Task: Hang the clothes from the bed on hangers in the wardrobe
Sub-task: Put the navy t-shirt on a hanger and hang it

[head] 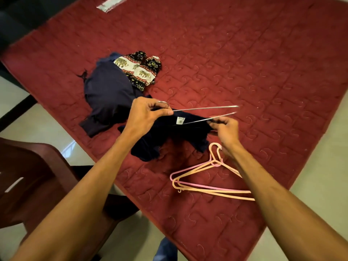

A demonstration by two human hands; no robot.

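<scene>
Fingers point(166, 111) of the left hand point(145, 113) are closed in a pinch on the hook end of a thin metal hanger point(205, 108); the right hand point(225, 127) has its fingers curled together on the neck edge of a dark navy garment point(169, 136), where the hanger's lower wire meets the cloth; whether they clamp the wire as well cannot be told. The hanger's long axis runs from the left hand out to the person's right, nearly level, its two wires closing to a tip past the right hand. A small white label point(180, 120) shows inside the garment's neck, between the two hands; its printing is too small to read. The garment hangs from both hands, its lower folds resting on the red quilted bed point(263, 72). Beyond the left hand a second navy piece point(107, 91) lies in a heap, touching an elephant-print cloth point(139, 69). Pink and peach plastic hangers point(203, 178) lie stacked on the bed under the right forearm, hooks pointing towards the garment. A brown chair point(33, 176) stands beside the bed at left; a white packet point(111, 3) lies at the far edge.
</scene>
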